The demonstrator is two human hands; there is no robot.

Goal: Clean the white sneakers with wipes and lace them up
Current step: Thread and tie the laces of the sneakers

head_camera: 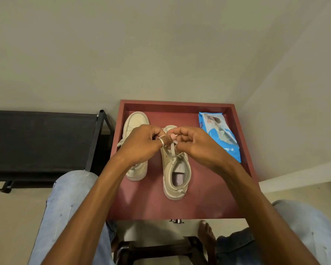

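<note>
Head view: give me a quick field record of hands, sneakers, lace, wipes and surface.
left hand: pinches the lace above the middle sneaker
right hand: pinches the same lace, close to the left hand
middle sneaker: upright on the red tray, heel toward the person, lace partly threaded
other sneaker: beside it on the left, partly hidden by the left hand
wipes pack: blue, lying at the tray's right side, apart from both sneakers
stage: lacing under way

left sneaker point(136, 121): I see only toe and heel; my left hand point(141, 144) covers the middle.
right sneaker point(177, 175): toe hidden behind my left hand and right hand point(197, 146).
lace point(172, 148): ends vanish inside curled fingers point(182, 133).
wipes pack point(220, 134): print too small to read.
black rack point(38, 142): cut off at the frame's left edge.
</note>
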